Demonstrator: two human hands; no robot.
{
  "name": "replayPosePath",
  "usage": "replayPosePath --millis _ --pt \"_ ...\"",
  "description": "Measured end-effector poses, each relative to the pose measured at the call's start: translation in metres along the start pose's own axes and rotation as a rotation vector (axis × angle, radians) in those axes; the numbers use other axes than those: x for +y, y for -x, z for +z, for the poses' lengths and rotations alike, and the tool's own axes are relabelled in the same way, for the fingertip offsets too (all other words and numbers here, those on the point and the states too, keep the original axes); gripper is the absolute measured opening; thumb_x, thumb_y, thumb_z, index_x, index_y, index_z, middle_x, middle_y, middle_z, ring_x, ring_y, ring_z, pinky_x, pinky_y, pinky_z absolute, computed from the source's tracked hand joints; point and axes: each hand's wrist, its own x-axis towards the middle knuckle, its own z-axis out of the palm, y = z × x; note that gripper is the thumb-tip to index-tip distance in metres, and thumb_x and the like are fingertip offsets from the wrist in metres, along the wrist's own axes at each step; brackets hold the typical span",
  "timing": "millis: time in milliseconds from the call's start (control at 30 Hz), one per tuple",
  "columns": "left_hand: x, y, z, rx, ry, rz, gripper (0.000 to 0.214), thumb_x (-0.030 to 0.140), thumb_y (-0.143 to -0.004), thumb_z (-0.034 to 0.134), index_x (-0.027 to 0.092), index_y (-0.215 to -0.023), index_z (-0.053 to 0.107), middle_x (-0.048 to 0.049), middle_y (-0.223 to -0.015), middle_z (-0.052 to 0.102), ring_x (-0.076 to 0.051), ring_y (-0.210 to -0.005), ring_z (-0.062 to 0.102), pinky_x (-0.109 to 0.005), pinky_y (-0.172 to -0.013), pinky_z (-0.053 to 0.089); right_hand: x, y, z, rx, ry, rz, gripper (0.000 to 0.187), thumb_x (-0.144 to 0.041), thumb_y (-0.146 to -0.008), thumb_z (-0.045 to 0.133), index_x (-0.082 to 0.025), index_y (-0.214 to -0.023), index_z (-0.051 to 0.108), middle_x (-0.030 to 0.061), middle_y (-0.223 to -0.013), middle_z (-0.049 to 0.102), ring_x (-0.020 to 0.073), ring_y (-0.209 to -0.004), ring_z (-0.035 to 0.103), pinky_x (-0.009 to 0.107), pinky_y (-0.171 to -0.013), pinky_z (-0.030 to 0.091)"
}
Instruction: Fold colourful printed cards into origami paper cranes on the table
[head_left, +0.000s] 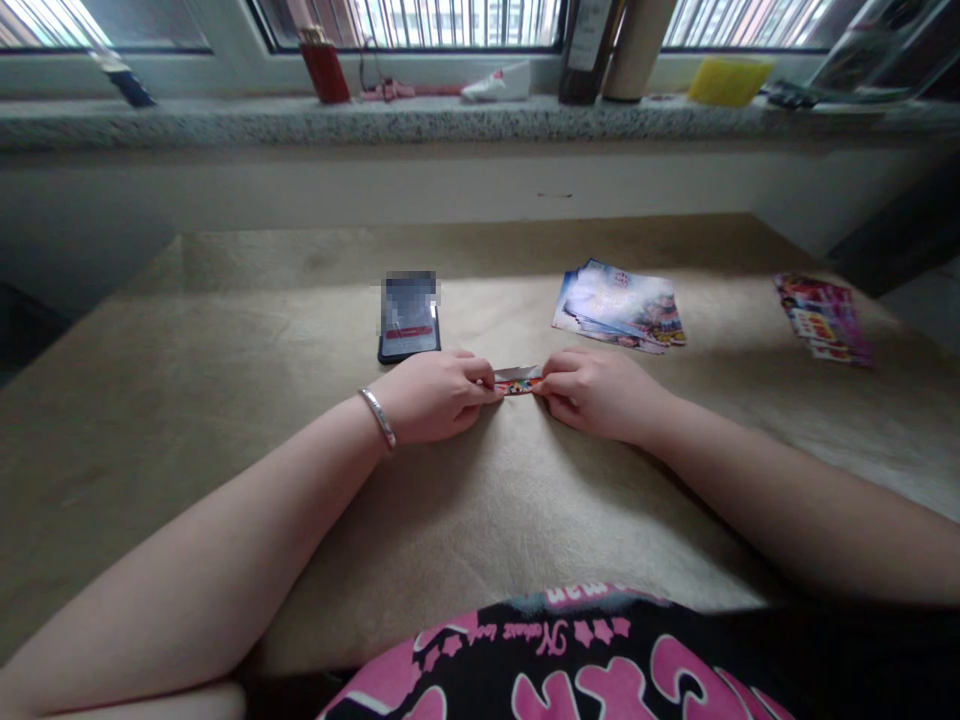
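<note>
Between my hands, low over the middle of the table, is a small folded strip of printed paper [517, 386], colourful on its front with a pale edge standing up behind. My left hand [448, 393], with a silver bracelet at the wrist, pinches its left end. At the right end, the fingers of my right hand [589, 393] are closed on the same paper. My fingers cover both ends of it. Just beyond my left hand lies a phone [409, 318] with its screen lit and partly blurred. A fanned pile of printed sheets [621, 305] rests beyond my right hand.
A second stack of pink and red printed papers [823, 318] lies near the right edge of the table [225, 400]. Along the granite windowsill [420, 122] stand a red bottle [325, 66], a dark bottle [589, 50], a yellow sponge-like block [729, 82] and other small items.
</note>
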Motion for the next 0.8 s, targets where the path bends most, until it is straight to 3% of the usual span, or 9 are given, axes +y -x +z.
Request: replayPosePath --millis 167,300,500,600,800 --pt "0.0 0.002 0.0 0.067 0.022 -0.054 0.026 0.02 -0.084 0.049 0.024 -0.1 0.07 -0.0033 -0.107 0.064 -0.012 -0.077 0.062 -0.024 -0.07 0.049 -0.002 -0.001 -0.001 -0.013 0.009 -0.007 0.019 -0.02 -0.082 0.05 -0.018 -0.083 0.069 0.0051 -0.085 0.066 0.016 -0.074 0.056 0.026 -0.061 0.036" --pt "0.002 0.0 0.004 0.145 0.045 -0.073 0.026 0.018 -0.082 0.051 0.025 -0.099 0.07 -0.0025 -0.123 0.06 -0.014 -0.089 0.064 -0.026 -0.079 0.05 -0.005 -0.003 0.001 -0.005 0.029 0.01 0.019 -0.024 -0.084 0.05 -0.017 -0.087 0.067 0.0066 -0.083 0.065 0.0169 -0.074 0.055 0.028 -0.061 0.035" --pt "0.006 -0.003 0.004 0.145 0.035 -0.106 0.025 0.017 -0.083 0.048 0.022 -0.096 0.069 0.0002 -0.105 0.07 -0.015 -0.082 0.065 -0.028 -0.075 0.052 -0.005 -0.005 0.007 0.042 -0.024 0.08 0.022 -0.033 -0.088 0.051 -0.017 -0.091 0.066 0.0067 -0.084 0.064 0.0165 -0.073 0.055 0.027 -0.062 0.036" --pt "0.006 -0.005 0.004 0.155 0.039 -0.109 0.024 0.018 -0.084 0.047 0.022 -0.094 0.068 0.0003 -0.102 0.071 -0.015 -0.083 0.064 -0.027 -0.075 0.051 -0.002 -0.006 0.011 0.085 -0.082 0.019 0.022 -0.032 -0.09 0.05 -0.02 -0.099 0.067 0.006 -0.089 0.065 0.0161 -0.076 0.055 0.027 -0.065 0.038" --pt "0.008 -0.009 0.009 0.127 0.014 -0.185 0.022 0.023 -0.088 0.047 0.019 -0.096 0.066 -0.0024 -0.093 0.07 -0.016 -0.083 0.064 -0.028 -0.077 0.05 -0.003 -0.012 0.013 0.119 -0.065 -0.035 0.023 -0.027 -0.09 0.049 -0.016 -0.089 0.069 0.0074 -0.084 0.065 0.0183 -0.077 0.053 0.029 -0.069 0.041"
